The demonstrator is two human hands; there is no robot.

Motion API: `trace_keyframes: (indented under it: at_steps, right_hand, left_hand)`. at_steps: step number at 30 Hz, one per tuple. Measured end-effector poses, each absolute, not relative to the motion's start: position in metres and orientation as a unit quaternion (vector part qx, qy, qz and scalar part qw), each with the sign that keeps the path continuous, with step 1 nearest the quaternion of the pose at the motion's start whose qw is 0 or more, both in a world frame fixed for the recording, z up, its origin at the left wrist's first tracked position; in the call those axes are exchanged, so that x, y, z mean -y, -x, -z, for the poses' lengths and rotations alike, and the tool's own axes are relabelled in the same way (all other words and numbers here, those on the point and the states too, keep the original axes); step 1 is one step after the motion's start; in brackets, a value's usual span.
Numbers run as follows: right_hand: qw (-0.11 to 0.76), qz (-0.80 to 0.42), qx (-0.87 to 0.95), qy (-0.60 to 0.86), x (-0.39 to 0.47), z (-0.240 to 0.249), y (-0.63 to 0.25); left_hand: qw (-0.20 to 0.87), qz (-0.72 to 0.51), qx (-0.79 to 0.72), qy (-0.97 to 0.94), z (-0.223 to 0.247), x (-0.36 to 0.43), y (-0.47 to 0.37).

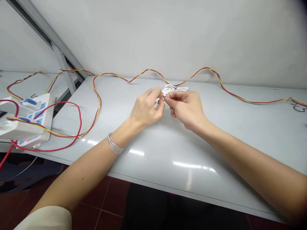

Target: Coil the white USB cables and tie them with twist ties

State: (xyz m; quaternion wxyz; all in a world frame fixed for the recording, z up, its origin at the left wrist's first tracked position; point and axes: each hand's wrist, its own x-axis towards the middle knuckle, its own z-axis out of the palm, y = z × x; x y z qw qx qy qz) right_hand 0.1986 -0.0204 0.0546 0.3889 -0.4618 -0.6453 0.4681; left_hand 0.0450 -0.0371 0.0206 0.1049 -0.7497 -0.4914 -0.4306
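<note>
A folded bundle of white cable (169, 88) is near the back of the grey shelf, with a thin black tie (176, 87) around its right part. My left hand (148, 107) has its fingers curled round white cable at the left. Right beside it, my right hand (185, 107) pinches with thumb and forefinger at a small dark tie (164, 97) on the cable. The fingertips of both hands nearly meet there. My fingers hide part of the cable, so I cannot tell whether one bundle or two lie here.
A twisted red and yellow wire (148, 70) runs along the shelf (148, 150) by the back wall. At the left, a white power strip (49, 108) holds plugged-in adapters (22, 129), with a red cable (80, 119) looping from it. A metal frame post (63, 67) stands behind.
</note>
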Motion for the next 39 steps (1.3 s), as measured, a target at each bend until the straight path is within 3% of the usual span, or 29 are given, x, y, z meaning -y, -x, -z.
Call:
trace_keyframes:
  at_steps: [4,9,12,16,20,23,34,39]
  right_hand:
    - [0.298,-0.737,0.412,0.445,0.014,-0.074,-0.201]
    - [0.232,-0.800,0.381,0.400,0.003,-0.074,-0.207]
    - [0.313,-0.688,0.506,0.415,0.004,-0.066,-0.208]
    - [0.422,-0.394,0.720,0.385,0.005,-0.055,-0.212]
    - [0.396,-0.094,0.855,0.320,0.004,-0.043,-0.216]
    - [0.371,0.040,0.869,0.323,0.005,-0.033,-0.214]
    - [0.357,0.132,0.860,0.339,0.003,-0.024,-0.212]
    - [0.357,0.048,0.868,0.340,0.008,-0.027,-0.211]
  left_hand:
    - [0.135,0.410,0.476,0.766,-0.019,0.035,-0.042]
    - [0.136,0.422,0.462,0.768,-0.017,0.031,-0.038]
    - [0.134,0.431,0.480,0.752,-0.016,0.030,-0.036]
    - [0.120,0.430,0.508,0.736,-0.016,0.030,-0.035]
    - [0.103,0.433,0.524,0.726,-0.017,0.029,-0.036]
    - [0.094,0.434,0.530,0.722,-0.019,0.030,-0.038]
    - [-0.010,0.434,0.582,0.688,-0.029,0.039,-0.049]
    - [0.015,0.445,0.567,0.693,-0.027,0.040,-0.050]
